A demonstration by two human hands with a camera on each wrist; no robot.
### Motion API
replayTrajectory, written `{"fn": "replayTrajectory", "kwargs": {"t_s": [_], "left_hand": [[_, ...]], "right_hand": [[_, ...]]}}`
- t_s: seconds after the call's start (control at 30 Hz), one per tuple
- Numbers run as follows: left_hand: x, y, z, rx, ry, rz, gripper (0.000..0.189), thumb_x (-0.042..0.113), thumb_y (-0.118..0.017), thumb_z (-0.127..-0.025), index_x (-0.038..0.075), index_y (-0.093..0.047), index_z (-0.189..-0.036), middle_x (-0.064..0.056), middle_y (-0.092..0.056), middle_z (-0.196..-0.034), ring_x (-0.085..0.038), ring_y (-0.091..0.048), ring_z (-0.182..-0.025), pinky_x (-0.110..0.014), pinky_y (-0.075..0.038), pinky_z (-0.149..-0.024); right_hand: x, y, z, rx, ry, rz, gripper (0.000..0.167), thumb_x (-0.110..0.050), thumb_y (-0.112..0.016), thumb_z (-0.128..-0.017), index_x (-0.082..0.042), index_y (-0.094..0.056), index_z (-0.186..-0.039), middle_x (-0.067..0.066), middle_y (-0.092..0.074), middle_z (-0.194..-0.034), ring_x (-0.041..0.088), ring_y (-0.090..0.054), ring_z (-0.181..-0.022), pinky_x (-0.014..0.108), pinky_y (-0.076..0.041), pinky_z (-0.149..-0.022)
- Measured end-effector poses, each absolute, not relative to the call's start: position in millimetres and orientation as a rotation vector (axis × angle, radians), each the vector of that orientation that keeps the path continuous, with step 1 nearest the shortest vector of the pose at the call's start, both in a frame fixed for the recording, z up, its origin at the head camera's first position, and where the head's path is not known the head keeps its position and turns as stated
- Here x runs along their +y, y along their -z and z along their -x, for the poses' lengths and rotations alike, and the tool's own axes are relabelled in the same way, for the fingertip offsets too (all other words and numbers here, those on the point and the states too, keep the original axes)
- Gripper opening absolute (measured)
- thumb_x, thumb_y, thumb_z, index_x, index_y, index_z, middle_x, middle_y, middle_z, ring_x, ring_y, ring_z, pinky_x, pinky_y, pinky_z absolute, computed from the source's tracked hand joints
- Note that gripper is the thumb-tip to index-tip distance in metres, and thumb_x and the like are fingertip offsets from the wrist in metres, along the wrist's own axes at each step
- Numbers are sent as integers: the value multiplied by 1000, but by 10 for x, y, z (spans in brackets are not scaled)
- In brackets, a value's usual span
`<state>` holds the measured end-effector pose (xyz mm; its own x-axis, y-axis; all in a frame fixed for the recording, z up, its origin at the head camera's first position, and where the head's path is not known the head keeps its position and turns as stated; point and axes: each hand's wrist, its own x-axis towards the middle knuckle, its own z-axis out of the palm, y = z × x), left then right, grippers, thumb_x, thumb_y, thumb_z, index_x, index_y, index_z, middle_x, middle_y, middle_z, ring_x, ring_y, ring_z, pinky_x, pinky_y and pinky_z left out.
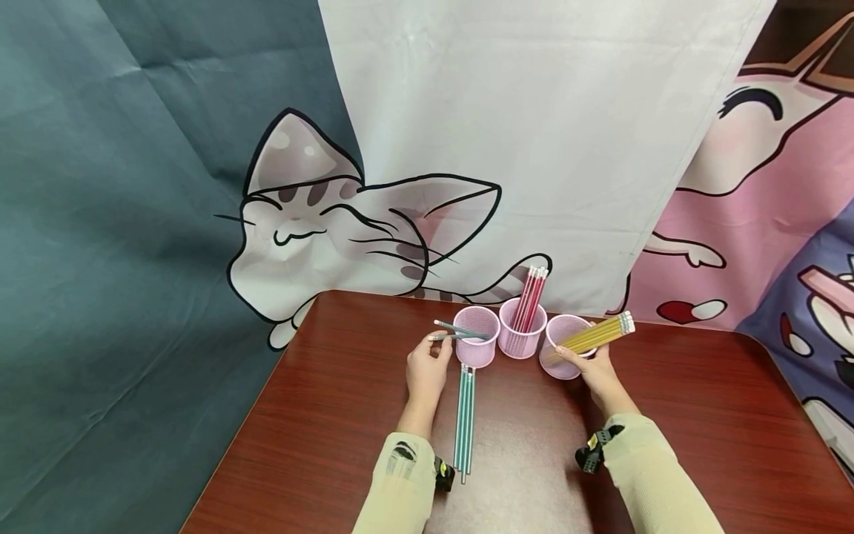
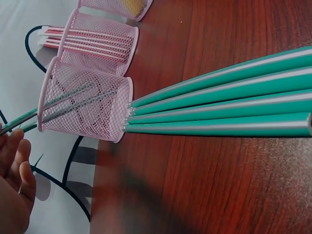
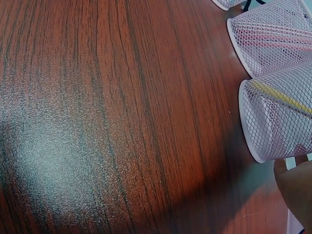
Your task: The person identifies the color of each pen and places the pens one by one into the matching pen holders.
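Note:
My left hand (image 1: 427,365) pinches two green pencils (image 1: 460,336) near their eraser ends. Their other ends reach into the left pink mesh cup (image 1: 477,354), seen through its wall in the left wrist view. On the table in front of that cup lie several green pencils (image 1: 464,423), side by side. At the right cup (image 1: 559,363), my right hand (image 1: 597,371) grips the side, thumb by the rim and the other fingers partly hidden behind. A bundle of yellow pencils (image 1: 597,334) leans out of it to the right, over that hand.
Between these two stands a middle pink mesh cup (image 1: 517,345) with red pencils (image 1: 530,297) upright in it. All three cups are in a row near the back edge of the brown wooden table (image 1: 347,386). Behind hangs a cloth with a cartoon cat (image 1: 307,222).

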<state>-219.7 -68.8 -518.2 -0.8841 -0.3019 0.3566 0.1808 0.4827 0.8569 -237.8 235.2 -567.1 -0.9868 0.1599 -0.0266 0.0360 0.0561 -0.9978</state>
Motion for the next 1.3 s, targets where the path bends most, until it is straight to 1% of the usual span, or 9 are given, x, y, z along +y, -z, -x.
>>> {"fn": "replayTrajectory", "kwargs": {"t_s": [0.07, 0.17, 0.3, 0.4, 0.57, 0.67, 0.87, 1.13, 1.3], "left_hand": [[-680, 5195, 2197, -2283, 1383, -93, 15, 24, -65, -85, 15, -72, -96, 6, -63, -66, -5, -54, -59, -24, -41, -52], [-673, 5207, 2197, -2315, 1363, -81, 15, 24, -65, -86, 15, -72, -96, 5, -65, -69, -7, -57, -62, -25, -43, -54], [-669, 5207, 2198, -2361, 1344, -76, 16, 25, -64, -86, 15, -72, -96, 4, -65, -70, -9, -59, -64, -27, -45, -56], [-674, 5208, 2196, -2396, 1340, -81, 17, 27, -63, -87, 15, -71, -96, 4, -65, -70, -10, -59, -65, -29, -45, -57], [-681, 5227, 2193, -2459, 1352, -99, 18, 29, -63, -87, 12, -71, -91, 3, -66, -71, -11, -60, -66, -29, -46, -59], [-690, 5249, 2194, -2483, 1368, -83, 17, 26, -63, -87, 12, -71, -91, 3, -66, -72, -10, -61, -67, -29, -48, -61], [-735, 5302, 2174, -2640, 1318, -76, 13, 24, -62, -85, 14, -70, -88, 6, -66, -76, -8, -60, -69, -28, -47, -63], [-793, 5380, 2126, -2946, 1151, -63, 5, 22, -63, -81, 17, -65, -79, 8, -59, -71, -11, -54, -65, -30, -43, -59], [-799, 5421, 2090, -3023, 1107, -70, 6, 21, -64, -79, 17, -64, -75, 7, -59, -69, -12, -54, -64, -31, -43, -57]], "right_hand": [[2327, 5610, 2348, -2204, -2105, 203, 101, -23, -75, -78, -12, -2, -146, 18, -22, -142, 21, -24, -128, 31, -15, -109], [2296, 5544, 2303, -2202, -2113, 186, 101, -23, -73, -79, -11, 0, -146, 19, -20, -144, 20, -22, -129, 29, -13, -109], [2298, 5539, 2300, -2204, -2112, 182, 101, -26, -74, -78, -12, -1, -147, 17, -22, -143, 17, -24, -128, 27, -14, -109], [2287, 5515, 2302, -2207, -2113, 221, 99, -22, -73, -79, -12, -2, -146, 17, -23, -143, 19, -24, -128, 28, -15, -108], [2258, 5436, 2289, -2215, -2127, 298, 95, -12, -69, -82, -12, 1, -147, 17, -21, -144, 23, -22, -129, 33, -13, -109], [2251, 5414, 2288, -2225, -2134, 307, 93, -10, -66, -84, -13, 3, -147, 16, -20, -145, 23, -21, -130, 34, -12, -110], [2249, 5418, 2297, -2227, -2137, 307, 91, -9, -65, -85, -14, 2, -147, 14, -21, -143, 21, -23, -128, 33, -14, -109], [2253, 5409, 2294, -2229, -2138, 320, 93, -9, -65, -85, -14, 4, -147, 15, -19, -145, 22, -20, -131, 33, -12, -110], [2248, 5422, 2284, -2233, -2125, 303, 93, -13, -67, -84, -14, 2, -147, 16, -20, -144, 23, -21, -130, 33, -13, -110]]}}
